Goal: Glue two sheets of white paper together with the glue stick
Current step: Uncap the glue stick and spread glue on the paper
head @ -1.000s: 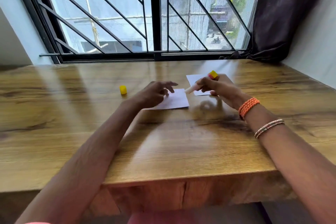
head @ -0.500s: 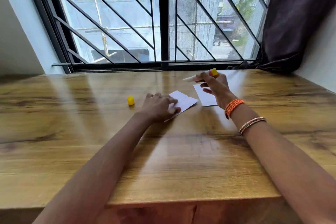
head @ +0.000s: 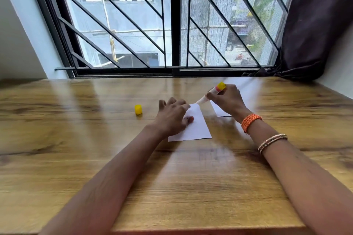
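A small white paper sheet (head: 196, 128) lies on the wooden table (head: 191, 187). My left hand (head: 172, 116) rests flat on its left part, fingers spread, pinning it down. My right hand (head: 228, 100) grips the glue stick (head: 212, 92), which has a white body and a yellow end. The stick is tilted, and its tip touches the sheet's far corner. A second white sheet (head: 219, 111) lies to the right, mostly hidden under my right hand. The yellow cap (head: 138, 109) stands on the table left of my left hand.
A barred window (head: 172, 25) runs along the table's far edge. A dark curtain (head: 315, 25) hangs at the back right. The table's near edge (head: 191, 230) lies close to me.
My left hand turned the near sheet and now presses it flat. My right hand brought the glue stick down from the air until its tip met the sheet's far corner.
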